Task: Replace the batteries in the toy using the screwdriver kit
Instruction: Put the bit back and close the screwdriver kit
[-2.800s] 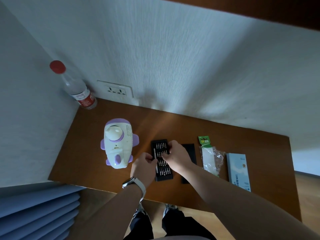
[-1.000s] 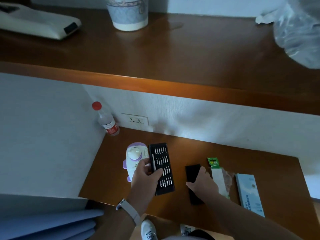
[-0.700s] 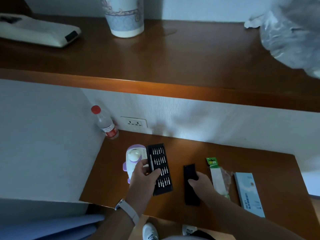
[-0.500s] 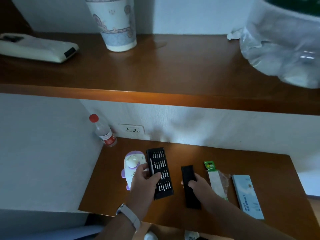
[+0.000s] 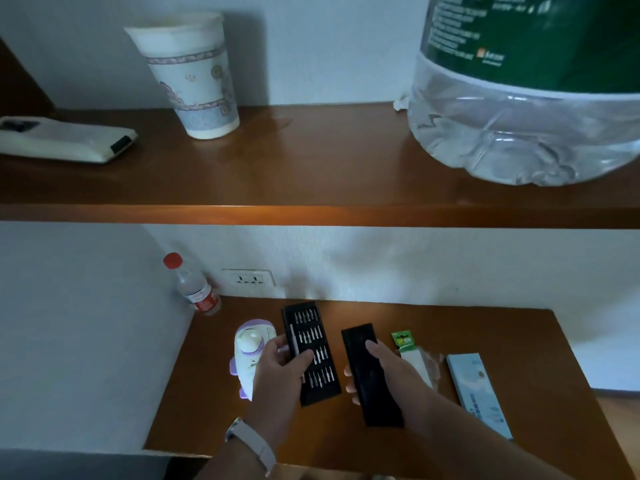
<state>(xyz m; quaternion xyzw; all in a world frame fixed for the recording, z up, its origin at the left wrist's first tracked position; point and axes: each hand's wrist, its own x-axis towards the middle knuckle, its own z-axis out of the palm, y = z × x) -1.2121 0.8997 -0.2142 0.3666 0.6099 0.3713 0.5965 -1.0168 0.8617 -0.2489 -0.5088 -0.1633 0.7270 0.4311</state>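
Black bit tray point(image 5: 311, 344) sits pinched between thumb and fingers of my left hand point(image 5: 280, 370), its sleeve point(image 5: 360, 341) gripped in my right hand point(image 5: 393, 370), the toy point(image 5: 249, 344) just left of that left grip, and I judge a tilt could spill bits across the desk point(image 5: 519, 341).

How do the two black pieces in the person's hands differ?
The tray in the left hand shows rows of silvery bits; the cover in the right hand is plain black. The tray sits beside the toy, the cover nearer the battery pack. Both are long, narrow and black.
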